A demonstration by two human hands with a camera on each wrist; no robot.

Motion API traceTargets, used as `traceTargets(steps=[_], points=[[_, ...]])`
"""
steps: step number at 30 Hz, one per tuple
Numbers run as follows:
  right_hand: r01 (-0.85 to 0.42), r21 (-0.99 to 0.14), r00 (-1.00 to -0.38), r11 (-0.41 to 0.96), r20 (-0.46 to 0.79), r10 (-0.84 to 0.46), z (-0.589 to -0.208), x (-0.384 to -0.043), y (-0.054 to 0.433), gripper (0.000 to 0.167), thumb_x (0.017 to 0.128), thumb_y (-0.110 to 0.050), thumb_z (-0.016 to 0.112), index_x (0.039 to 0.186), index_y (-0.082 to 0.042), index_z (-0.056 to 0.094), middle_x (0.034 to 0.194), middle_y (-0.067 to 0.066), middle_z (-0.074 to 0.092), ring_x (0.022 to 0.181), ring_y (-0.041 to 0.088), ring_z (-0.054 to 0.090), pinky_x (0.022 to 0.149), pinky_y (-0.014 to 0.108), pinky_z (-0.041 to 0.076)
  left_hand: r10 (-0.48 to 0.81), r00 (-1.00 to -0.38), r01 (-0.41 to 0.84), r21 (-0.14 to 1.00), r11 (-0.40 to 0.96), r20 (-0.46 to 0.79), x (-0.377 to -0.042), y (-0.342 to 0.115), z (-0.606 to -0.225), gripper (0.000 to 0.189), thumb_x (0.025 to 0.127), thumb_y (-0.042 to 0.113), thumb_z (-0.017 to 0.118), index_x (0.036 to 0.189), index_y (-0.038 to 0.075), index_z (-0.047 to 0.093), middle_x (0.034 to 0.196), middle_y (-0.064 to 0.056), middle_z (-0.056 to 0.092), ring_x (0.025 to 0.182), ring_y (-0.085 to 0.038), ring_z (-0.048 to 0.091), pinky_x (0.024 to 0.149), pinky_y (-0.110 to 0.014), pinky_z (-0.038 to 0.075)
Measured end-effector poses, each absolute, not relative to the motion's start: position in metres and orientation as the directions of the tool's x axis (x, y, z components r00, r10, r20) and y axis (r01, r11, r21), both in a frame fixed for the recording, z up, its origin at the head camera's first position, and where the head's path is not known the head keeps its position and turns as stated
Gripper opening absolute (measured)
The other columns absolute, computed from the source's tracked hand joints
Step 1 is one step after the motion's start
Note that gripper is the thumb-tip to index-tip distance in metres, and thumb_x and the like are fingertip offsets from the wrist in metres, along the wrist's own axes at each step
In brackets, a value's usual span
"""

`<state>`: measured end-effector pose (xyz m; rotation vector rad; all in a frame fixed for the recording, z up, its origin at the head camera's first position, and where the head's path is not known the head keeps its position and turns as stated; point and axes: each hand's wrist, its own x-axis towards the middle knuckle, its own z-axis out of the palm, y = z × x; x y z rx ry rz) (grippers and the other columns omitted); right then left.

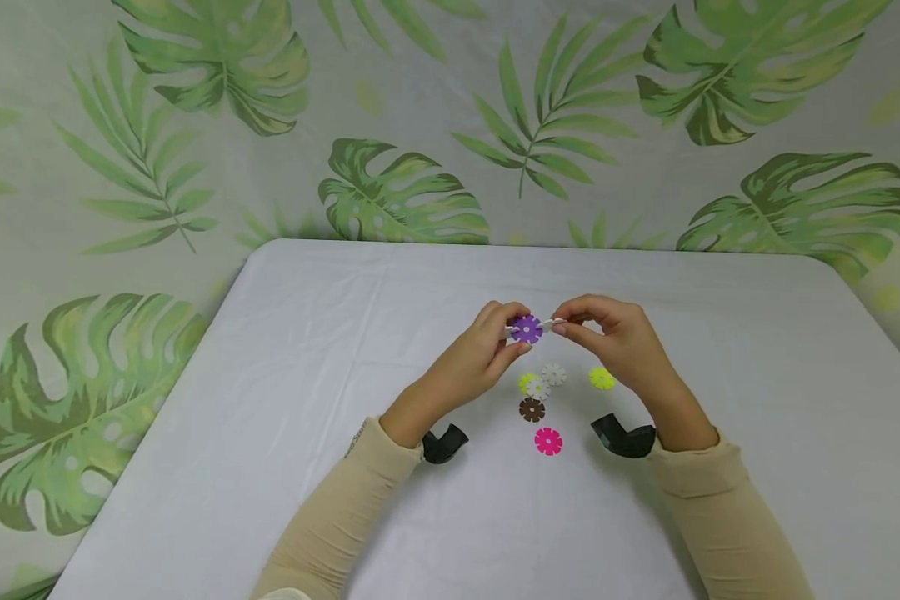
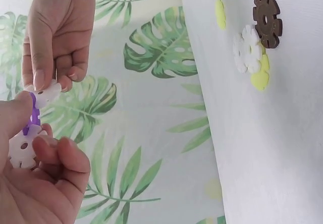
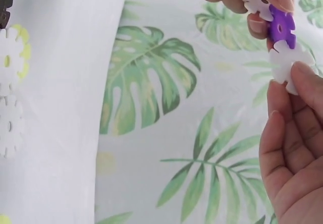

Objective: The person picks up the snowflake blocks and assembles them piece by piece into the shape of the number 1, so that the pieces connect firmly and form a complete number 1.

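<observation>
Both hands are raised above the table, meeting at a short chain of notched plastic discs. In its middle is a purple notched disc (image 1: 527, 329), with a white disc slotted on each side. My left hand (image 1: 487, 342) grips the purple disc and the left white disc (image 2: 22, 151) between thumb and fingers. My right hand (image 1: 607, 333) pinches the other white disc (image 3: 285, 62) between thumb and forefinger, at the purple one's edge. Part of the left white disc is hidden behind the left fingers in the head view.
Below the hands on the white-covered table (image 1: 270, 433) lie loose discs: a brown disc (image 1: 532, 409), a pink disc (image 1: 548, 441), a yellow disc (image 1: 602, 378), and white discs (image 1: 554, 375) partly over another yellow one. Black wrist mounts (image 1: 624, 437) hang under both wrists. A leaf-patterned cloth (image 1: 390, 192) rises behind.
</observation>
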<state>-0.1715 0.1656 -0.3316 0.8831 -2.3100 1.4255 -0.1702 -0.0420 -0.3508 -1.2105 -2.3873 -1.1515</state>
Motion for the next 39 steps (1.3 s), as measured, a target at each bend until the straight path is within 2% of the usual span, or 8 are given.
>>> traceTargets(steps=[8, 12, 17, 21, 25, 30, 34, 39], points=[[-0.665, -0.682, -0.744, 0.305, 0.572, -0.344, -0.337, -0.171, 0.160, 0.016, 0.074, 0.011, 0.066, 0.085, 0.000, 0.068, 0.081, 0.007, 0.066, 0.076, 0.011, 0.057, 0.068, 0.019, 0.045, 0.609, -0.635, 0.754, 0.553, 0.354, 0.476, -0.168, -0.041, -0.351, 0.032, 0.093, 0.007, 0.048, 0.119, -0.004, 0.035, 0.102, -0.011, 0.041, 0.083, -0.013, 0.043, 0.070, -0.019, 0.040], [-0.664, -0.690, -0.742, 0.288, 0.563, -0.364, -0.337, -0.171, 0.162, 0.016, 0.075, 0.010, 0.065, 0.087, -0.001, 0.067, 0.082, 0.006, 0.065, 0.077, 0.012, 0.056, 0.068, 0.019, 0.044, 0.598, -0.641, 0.746, 0.575, 0.336, 0.481, -0.168, -0.042, -0.351, 0.033, 0.092, 0.009, 0.050, 0.120, -0.003, 0.036, 0.102, -0.010, 0.043, 0.077, -0.011, 0.043, 0.063, -0.018, 0.039], [-0.622, -0.729, -0.773, 0.285, 0.513, -0.373, -0.333, -0.171, 0.169, 0.022, 0.077, 0.008, 0.065, 0.097, -0.001, 0.064, 0.092, 0.007, 0.064, 0.084, 0.012, 0.057, 0.073, 0.020, 0.044, 0.558, -0.655, 0.736, 0.596, 0.322, 0.509, -0.170, -0.045, -0.350, 0.036, 0.089, 0.011, 0.055, 0.120, 0.000, 0.041, 0.100, -0.006, 0.046, 0.073, -0.009, 0.045, 0.061, -0.017, 0.040], [-0.572, -0.755, -0.810, 0.319, 0.461, -0.362, -0.330, -0.170, 0.173, 0.017, 0.080, 0.003, 0.064, 0.097, -0.002, 0.065, 0.093, 0.006, 0.063, 0.086, 0.012, 0.057, 0.077, 0.021, 0.045, 0.559, -0.655, 0.738, 0.589, 0.329, 0.509, -0.171, -0.045, -0.351, 0.036, 0.089, 0.014, 0.056, 0.120, 0.001, 0.043, 0.100, -0.005, 0.049, 0.072, -0.009, 0.045, 0.062, -0.017, 0.041], [-0.549, -0.766, -0.825, 0.335, 0.433, -0.363, -0.330, -0.170, 0.175, 0.012, 0.081, 0.000, 0.064, 0.093, -0.002, 0.066, 0.088, 0.004, 0.064, 0.081, 0.013, 0.058, 0.075, 0.022, 0.046, 0.569, -0.658, 0.733, 0.592, 0.336, 0.493, -0.171, -0.045, -0.352, 0.040, 0.091, 0.018, 0.054, 0.125, 0.002, 0.042, 0.115, -0.008, 0.049, 0.091, -0.011, 0.051, 0.076, -0.018, 0.043], [-0.525, -0.794, -0.834, 0.306, 0.409, -0.369, -0.332, -0.170, 0.174, 0.011, 0.082, 0.001, 0.063, 0.093, 0.001, 0.065, 0.085, 0.006, 0.063, 0.076, 0.015, 0.059, 0.071, 0.022, 0.048, 0.565, -0.645, 0.749, 0.571, 0.336, 0.514, -0.170, -0.044, -0.353, 0.048, 0.088, 0.021, 0.059, 0.128, 0.003, 0.041, 0.127, -0.008, 0.043, 0.118, -0.013, 0.040, 0.094, -0.022, 0.034], [-0.477, -0.840, -0.850, 0.256, 0.368, -0.376, -0.335, -0.171, 0.172, 0.011, 0.082, 0.002, 0.062, 0.093, 0.004, 0.064, 0.085, 0.012, 0.062, 0.073, 0.017, 0.060, 0.072, 0.023, 0.049, 0.549, -0.608, 0.791, 0.500, 0.353, 0.574, -0.171, -0.043, -0.355, 0.051, 0.083, 0.023, 0.066, 0.125, 0.005, 0.044, 0.120, -0.006, 0.049, 0.110, -0.012, 0.047, 0.090, -0.018, 0.037], [-0.434, -0.868, -0.868, 0.242, 0.330, -0.372, -0.323, -0.160, 0.160, 0.010, 0.083, 0.004, 0.060, 0.091, 0.009, 0.062, 0.084, 0.019, 0.061, 0.072, 0.017, 0.062, 0.071, 0.025, 0.050, 0.507, -0.559, 0.825, 0.379, 0.420, 0.655, -0.171, -0.041, -0.359, 0.049, 0.077, 0.022, 0.072, 0.118, 0.005, 0.050, 0.106, -0.004, 0.056, 0.087, -0.012, 0.056, 0.073, -0.013, 0.043]])
